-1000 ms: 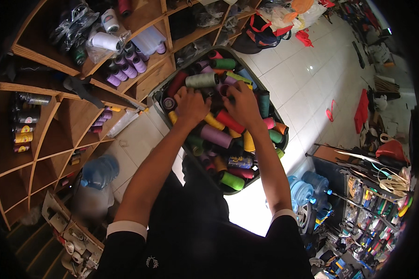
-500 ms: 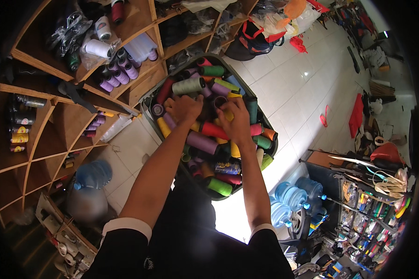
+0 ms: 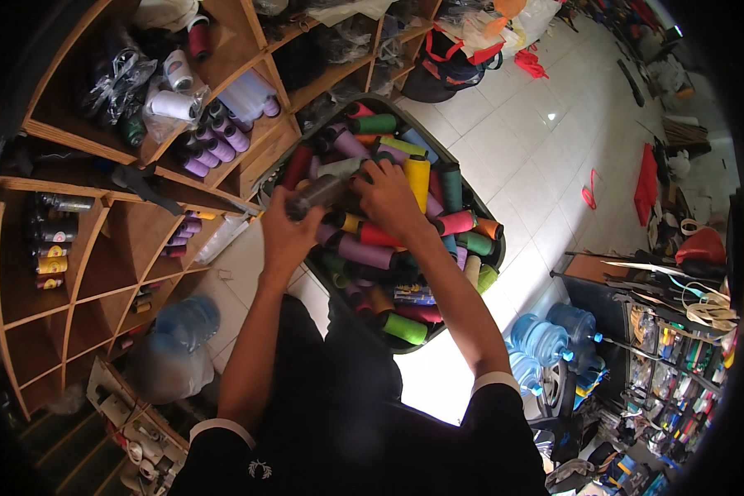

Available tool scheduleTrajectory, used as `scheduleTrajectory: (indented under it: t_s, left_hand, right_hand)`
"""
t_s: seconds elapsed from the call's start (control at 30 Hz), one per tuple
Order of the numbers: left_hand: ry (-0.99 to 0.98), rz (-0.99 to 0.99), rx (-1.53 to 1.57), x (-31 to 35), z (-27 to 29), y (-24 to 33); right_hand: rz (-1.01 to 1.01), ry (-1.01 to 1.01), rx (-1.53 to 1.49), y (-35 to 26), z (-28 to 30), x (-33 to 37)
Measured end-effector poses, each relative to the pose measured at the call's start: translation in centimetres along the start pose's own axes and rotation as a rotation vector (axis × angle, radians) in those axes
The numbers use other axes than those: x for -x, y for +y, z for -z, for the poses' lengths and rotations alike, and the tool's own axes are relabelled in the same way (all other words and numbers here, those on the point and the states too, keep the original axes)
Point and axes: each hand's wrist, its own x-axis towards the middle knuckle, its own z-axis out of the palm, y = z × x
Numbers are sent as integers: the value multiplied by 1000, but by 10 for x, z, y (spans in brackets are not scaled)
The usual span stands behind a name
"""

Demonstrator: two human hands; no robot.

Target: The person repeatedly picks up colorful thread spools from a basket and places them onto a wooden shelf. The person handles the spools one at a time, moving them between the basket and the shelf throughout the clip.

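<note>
While the left hand [image 3: 288, 235] is clamped around a dark spool [image 3: 319, 195], this spool is tilted above the near-left part of a dark container [image 3: 426, 128]. The right hand [image 3: 386, 200] has its fingers curled beside the far end of the spool; whether they close on anything cannot be determined. No lettering can be made out on the dark spool, which is slightly blurred.

Inside the container, a yellow spool [image 3: 417, 182] lies just beyond the right hand. A red spool [image 3: 378, 236] and a purple spool [image 3: 365, 254] lie nearer the wearer. A spool with a blue label [image 3: 413, 295] bears pale print, beside a bright green spool [image 3: 405, 329].

At left, labelled spools [image 3: 52, 264] lie in a wooden shelf [image 3: 25, 293]; their print is too small to read. The wearer's black shirt [image 3: 355, 450] carries a white wreath emblem [image 3: 259, 469].
</note>
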Motion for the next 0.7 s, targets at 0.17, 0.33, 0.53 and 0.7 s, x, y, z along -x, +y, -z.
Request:
scheduleTrajectory:
  t_s: [0.17, 0.33, 0.53, 0.7]
  left_hand:
    - [195, 157, 796, 18, 52, -28]
    - [193, 215, 1169, 29, 91, -26]
    - [248, 185, 963, 51, 111, -7]
    - [209, 270, 1251, 66, 133, -9]
  right_hand:
    - [23, -96, 3, -8, -8, -8]
    - [-116, -98, -168, -9, -7, 1]
    - [-234, -79, -821, -105, 59, -15]
    - [-93, -103, -888, -215, 31, -41]
